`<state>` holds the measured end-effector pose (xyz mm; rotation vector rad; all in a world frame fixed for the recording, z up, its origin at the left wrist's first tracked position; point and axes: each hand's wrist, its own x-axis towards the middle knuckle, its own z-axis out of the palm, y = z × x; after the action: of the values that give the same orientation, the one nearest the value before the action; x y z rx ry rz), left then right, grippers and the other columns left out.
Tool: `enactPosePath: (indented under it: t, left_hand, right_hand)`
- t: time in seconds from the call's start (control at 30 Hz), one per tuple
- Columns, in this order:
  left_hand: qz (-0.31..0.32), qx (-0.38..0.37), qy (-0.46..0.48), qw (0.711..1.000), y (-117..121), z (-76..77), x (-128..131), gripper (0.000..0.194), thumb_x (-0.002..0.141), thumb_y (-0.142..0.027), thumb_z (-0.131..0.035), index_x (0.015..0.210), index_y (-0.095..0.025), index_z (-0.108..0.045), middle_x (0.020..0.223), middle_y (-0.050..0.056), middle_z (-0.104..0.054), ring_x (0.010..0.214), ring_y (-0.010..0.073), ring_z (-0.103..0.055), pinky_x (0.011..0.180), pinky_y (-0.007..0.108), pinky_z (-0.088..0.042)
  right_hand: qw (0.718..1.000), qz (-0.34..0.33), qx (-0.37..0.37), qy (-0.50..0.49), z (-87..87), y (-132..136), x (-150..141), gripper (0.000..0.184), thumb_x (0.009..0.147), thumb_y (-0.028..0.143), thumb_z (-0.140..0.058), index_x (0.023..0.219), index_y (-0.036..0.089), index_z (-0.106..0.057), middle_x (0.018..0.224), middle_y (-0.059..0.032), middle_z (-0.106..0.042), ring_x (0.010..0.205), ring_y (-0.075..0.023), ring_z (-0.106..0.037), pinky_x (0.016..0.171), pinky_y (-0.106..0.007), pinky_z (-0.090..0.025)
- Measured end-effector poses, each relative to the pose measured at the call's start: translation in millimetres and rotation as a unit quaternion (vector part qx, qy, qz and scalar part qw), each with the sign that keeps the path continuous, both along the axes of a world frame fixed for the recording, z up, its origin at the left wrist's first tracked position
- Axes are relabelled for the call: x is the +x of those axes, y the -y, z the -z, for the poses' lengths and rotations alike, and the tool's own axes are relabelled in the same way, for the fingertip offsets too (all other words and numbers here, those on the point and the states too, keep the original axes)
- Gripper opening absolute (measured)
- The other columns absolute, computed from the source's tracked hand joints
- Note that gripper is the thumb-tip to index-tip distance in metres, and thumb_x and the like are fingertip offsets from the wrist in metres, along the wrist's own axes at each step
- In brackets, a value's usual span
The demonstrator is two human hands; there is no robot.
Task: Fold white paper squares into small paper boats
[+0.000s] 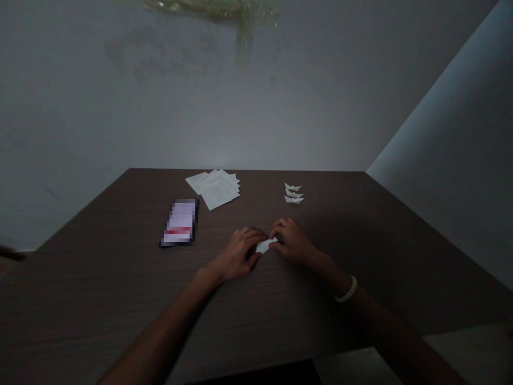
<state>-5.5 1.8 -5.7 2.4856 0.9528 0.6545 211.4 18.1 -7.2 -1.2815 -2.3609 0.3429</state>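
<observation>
A small folded piece of white paper (265, 245) lies on the dark wooden table (120, 289), pinched between both my hands. My left hand (239, 256) curls its fingers over the paper's left end. My right hand (292, 241) presses closed fingers on its right end; a white bead bracelet (347, 291) circles that wrist. Most of the paper is hidden under my fingers.
A loose stack of printed white sheets (215, 188) lies at the table's back. Three small folded paper boats (294, 193) sit in a row at the back right. A lit phone (180, 222) rests to the left. Grey walls close off the back and right.
</observation>
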Motion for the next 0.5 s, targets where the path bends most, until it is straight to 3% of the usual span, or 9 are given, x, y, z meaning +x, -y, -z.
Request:
enactPosePath:
  t: [0.23,0.4,0.5]
  left_hand:
    - [0.005,0.009,-0.037,0.999,-0.2,-0.9,-1.4,0.027,0.085,-0.022,-0.056,0.111,-0.021,-0.063,0.115,0.009,-0.058,0.110,0.0260,-0.049,0.096,0.044,-0.039]
    - [0.006,0.031,-0.039,0.999,1.9,-3.3,-0.8,0.026,0.086,-0.022,-0.053,0.110,-0.020,-0.063,0.119,0.009,-0.056,0.110,0.0263,-0.048,0.094,0.043,-0.040]
    - [0.018,0.055,-0.053,0.997,4.0,-4.8,0.6,0.025,0.088,-0.019,-0.049,0.108,-0.019,-0.063,0.124,0.010,-0.055,0.113,0.0267,-0.047,0.094,0.044,-0.039]
  right_hand:
    - [0.997,0.032,-0.043,-0.054,4.7,1.8,-2.1,0.010,0.077,0.021,-0.071,0.086,0.019,-0.067,0.076,-0.0014,-0.066,0.074,-0.0167,-0.058,0.073,-0.030,-0.041]
    - [0.989,0.061,-0.070,-0.113,7.4,-0.2,-1.4,0.030,0.075,0.015,-0.069,0.105,0.019,-0.066,0.082,-0.0024,-0.070,0.073,-0.0156,-0.061,0.069,-0.027,-0.045]
    - [0.993,0.050,-0.054,-0.090,7.1,-1.8,-0.3,0.019,0.076,0.016,-0.069,0.095,0.020,-0.071,0.081,-0.0026,-0.071,0.073,-0.0158,-0.061,0.072,-0.029,-0.045]
